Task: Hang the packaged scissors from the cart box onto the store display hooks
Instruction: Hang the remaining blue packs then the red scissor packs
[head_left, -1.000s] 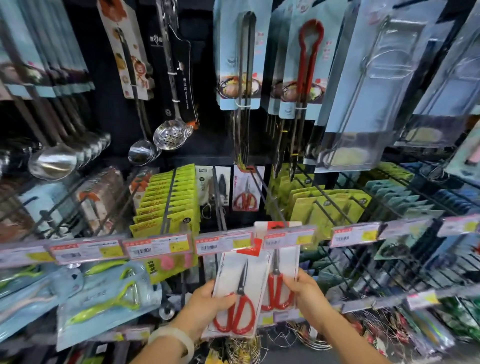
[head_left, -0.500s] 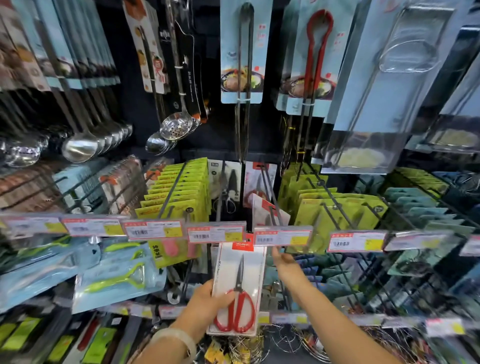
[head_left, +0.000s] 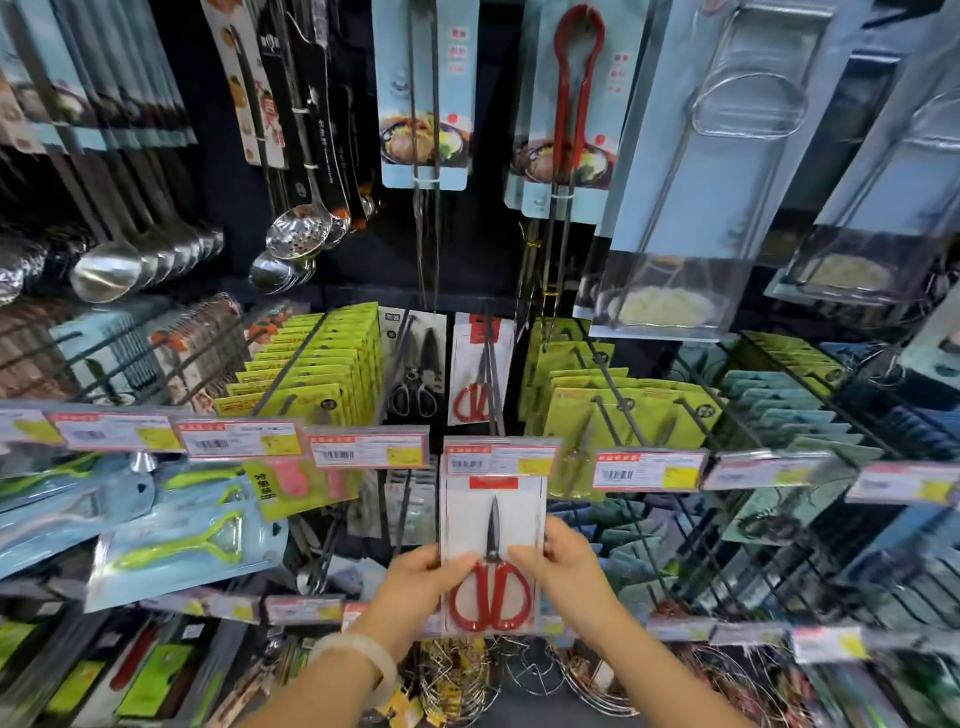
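Behind price tags (head_left: 498, 460): crowded display hooks (head_left: 491, 384), hanging utensils.

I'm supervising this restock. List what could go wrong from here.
1. The price tag covers the top of the scissors pack, so its hole may miss the hook.
2. Both hands grip only the lower part, so the top could bend or catch on that tag.

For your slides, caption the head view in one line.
Both hands hold red-handled packaged scissors below a price tag.
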